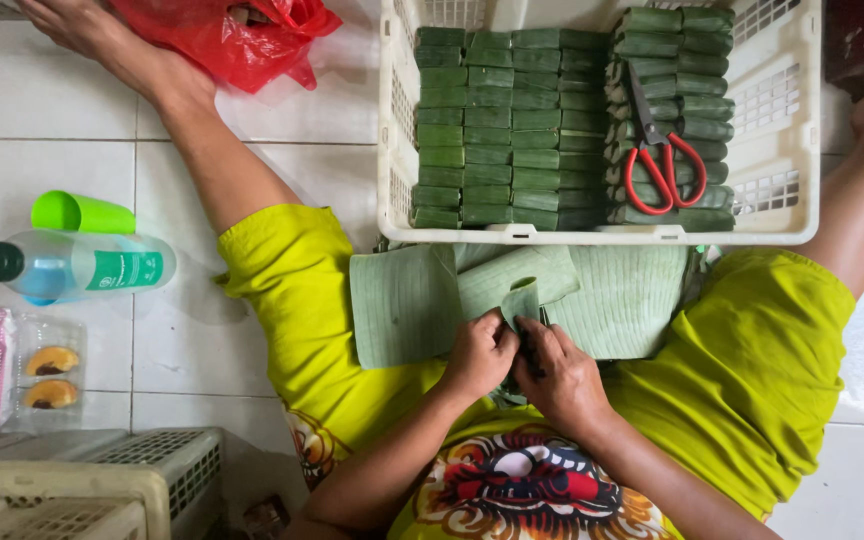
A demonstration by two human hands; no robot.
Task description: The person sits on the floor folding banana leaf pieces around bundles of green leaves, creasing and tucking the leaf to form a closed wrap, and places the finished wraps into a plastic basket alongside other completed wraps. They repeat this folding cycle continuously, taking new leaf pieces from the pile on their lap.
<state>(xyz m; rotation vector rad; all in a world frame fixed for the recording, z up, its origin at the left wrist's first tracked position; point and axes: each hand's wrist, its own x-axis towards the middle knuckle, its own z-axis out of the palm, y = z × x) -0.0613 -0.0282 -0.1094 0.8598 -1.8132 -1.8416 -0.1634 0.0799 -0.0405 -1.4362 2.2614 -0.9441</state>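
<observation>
Together, left hand (pixel 479 352) and right hand (pixel 562 372) fingers pinch an upright leaf strip (pixel 521 302).

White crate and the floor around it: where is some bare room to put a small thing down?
Bare tile lies between the red bag and the white crate. Inside the crate, a gap at the right wall beside the scissors. The leaf packets fill the rest. The lap is crowded with leaves under the left hand and right hand.

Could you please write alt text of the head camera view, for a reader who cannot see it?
Seen from above, a seated person's left hand and right hand fold a small green leaf piece over larger banana leaves on their lap. In front, a white crate holds rows of green leaf parcels and red scissors.
</observation>
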